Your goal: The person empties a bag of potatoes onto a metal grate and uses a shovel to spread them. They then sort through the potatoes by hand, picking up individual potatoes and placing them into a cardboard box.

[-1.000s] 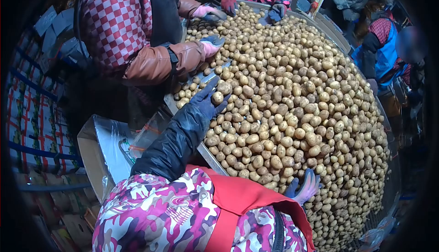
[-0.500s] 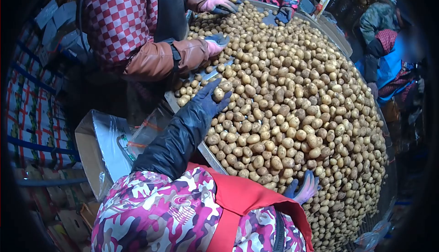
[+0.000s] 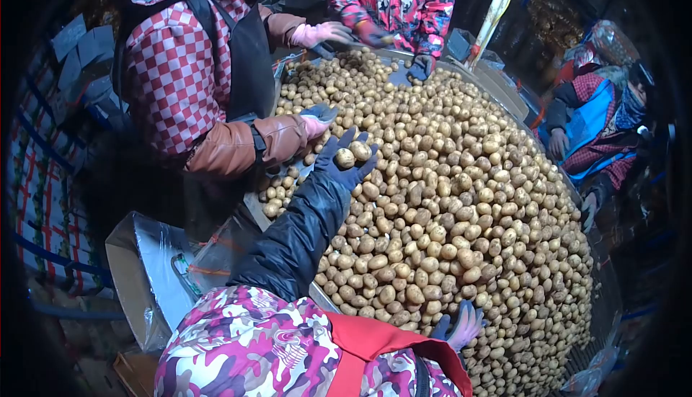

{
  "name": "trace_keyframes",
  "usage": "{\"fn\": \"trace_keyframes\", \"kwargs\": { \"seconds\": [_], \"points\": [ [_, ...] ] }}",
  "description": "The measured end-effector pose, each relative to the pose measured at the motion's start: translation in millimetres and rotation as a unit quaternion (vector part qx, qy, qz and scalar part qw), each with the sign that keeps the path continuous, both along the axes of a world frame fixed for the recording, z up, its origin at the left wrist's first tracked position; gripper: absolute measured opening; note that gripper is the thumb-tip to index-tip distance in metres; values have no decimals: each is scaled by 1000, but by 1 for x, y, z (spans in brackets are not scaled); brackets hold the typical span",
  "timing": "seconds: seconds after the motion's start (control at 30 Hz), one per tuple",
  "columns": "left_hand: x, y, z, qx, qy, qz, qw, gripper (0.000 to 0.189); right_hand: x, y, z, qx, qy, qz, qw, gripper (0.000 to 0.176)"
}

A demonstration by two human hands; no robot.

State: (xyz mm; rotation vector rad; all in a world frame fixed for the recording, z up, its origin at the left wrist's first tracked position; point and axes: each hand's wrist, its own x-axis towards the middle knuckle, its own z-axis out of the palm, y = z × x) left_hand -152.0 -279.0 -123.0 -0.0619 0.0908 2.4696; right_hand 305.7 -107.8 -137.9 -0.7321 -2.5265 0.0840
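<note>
A large heap of potatoes (image 3: 447, 202) covers the sorting table (image 3: 261, 213). My left hand (image 3: 347, 174), in a dark blue glove, is palm up at the heap's left side, its fingers curled around two potatoes (image 3: 353, 154). Close to it is a co-worker's gloved hand (image 3: 317, 119). My right hand (image 3: 463, 327), in a purple and blue glove, rests low on the near side of the heap. Its fingers are apart and upright, with nothing visible in them.
An open box (image 3: 144, 282) lined with clear plastic stands at the left of the table. A co-worker in a checked top (image 3: 173, 73) stands at the left, another in a patterned jacket (image 3: 393, 1) at the far end. More people are at the right.
My left hand now shows two potatoes where one showed before. The view has shifted. The co-worker at the far end has raised a hand holding a potato off the heap.
</note>
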Motion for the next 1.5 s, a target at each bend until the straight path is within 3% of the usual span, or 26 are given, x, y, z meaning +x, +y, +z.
{"fn": "trace_keyframes", "kwargs": {
  "seconds": [0.17,0.3,0.33,0.37,0.43,0.57,0.6,0.7,0.8,0.83,0.93,1.0,1.1,1.13,1.17,1.23,1.27,1.3,1.33,1.47,1.5],
  "points": [
    [-1,29,4,15,-134,29,990,60,0,0,-2,0,15,4,1000,55],
    [1,32,-28,-7,-172,78,982,55,-2,-2,2,-5,-4,-13,1000,56],
    [4,28,-14,-21,-197,43,979,54,-2,-2,1,0,-1,-12,1000,57],
    [-3,34,-35,-21,-177,81,981,65,-1,-2,1,4,1,-10,1000,57],
    [0,31,-26,-24,-197,47,979,63,1,1,-2,8,-17,-6,1000,57],
    [-4,15,-61,-13,-104,-6,994,56,-3,2,-4,48,17,-10,999,53],
    [0,9,-62,6,-134,-13,991,57,-2,4,-6,49,17,-4,999,53],
    [16,-6,-22,-18,-186,30,982,56,-5,4,-4,50,22,-4,998,54],
    [25,-26,-9,-24,-117,40,992,57,7,19,-18,60,14,0,998,54],
    [24,-29,-7,-20,-159,44,986,57,1,19,-14,69,5,8,998,54],
    [28,-64,-28,-14,-71,46,996,44,-12,0,15,47,14,32,998,49],
    [36,-93,-35,25,-80,79,993,45,-14,0,19,30,-1,41,999,49],
    [56,-124,-21,73,-113,115,984,47,-12,3,17,20,-10,38,999,49],
    [66,-137,-13,48,-43,114,991,40,-10,3,15,18,-11,27,999,49],
    [57,-141,-40,35,-58,127,990,38,-7,5,11,22,-10,18,1000,51],
    [56,-146,-54,151,-124,121,973,54,-3,12,0,25,-18,-5,1000,53],
    [59,-140,-51,86,-132,133,979,53,-2,13,-7,27,-28,-22,999,54],
    [69,-131,-24,21,-137,147,979,51,1,19,-20,70,3,-9,998,54],
    [80,-118,13,-41,-145,172,974,50,-1,13,-12,41,5,1,999,55],
    [66,-76,26,63,-111,72,989,52,-3,5,-1,14,-6,10,1000,55],
    [59,-69,21,99,-4,4,995,54,-3,3,1,9,3,13,1000,55]
  ]
}}
